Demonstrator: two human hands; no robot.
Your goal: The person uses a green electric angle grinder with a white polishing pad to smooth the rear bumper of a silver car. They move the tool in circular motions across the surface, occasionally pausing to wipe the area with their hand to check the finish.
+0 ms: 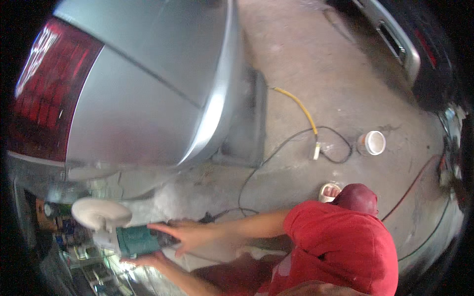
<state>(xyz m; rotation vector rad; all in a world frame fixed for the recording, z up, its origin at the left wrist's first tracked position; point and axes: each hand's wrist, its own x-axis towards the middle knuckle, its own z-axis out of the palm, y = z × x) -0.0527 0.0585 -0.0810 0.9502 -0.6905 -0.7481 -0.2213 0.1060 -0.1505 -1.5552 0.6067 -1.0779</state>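
Note:
A green power polisher (137, 240) with a metal gear head and a round, pale buffing pad (102, 213) is in both of my hands. Around its dark rear handle, where the cord comes out, is my right hand (192, 233), one finger stretched along the body. My left hand (148, 259) supports the green housing from the other side, near the gear head. The pad is close to the lower rear of a silver car (148, 111); I cannot tell whether they touch. A red tail light (55, 100) sits above that area of the bodywork.
A black cord (242, 185) runs across the concrete floor to a white connector (316, 151) and a yellow cable (296, 99). A white tub (375, 143) stands beyond my sandalled foot (329, 192). Another vehicle's bumper (400, 37) is at the upper right. A red hose (409, 188) lies on the right.

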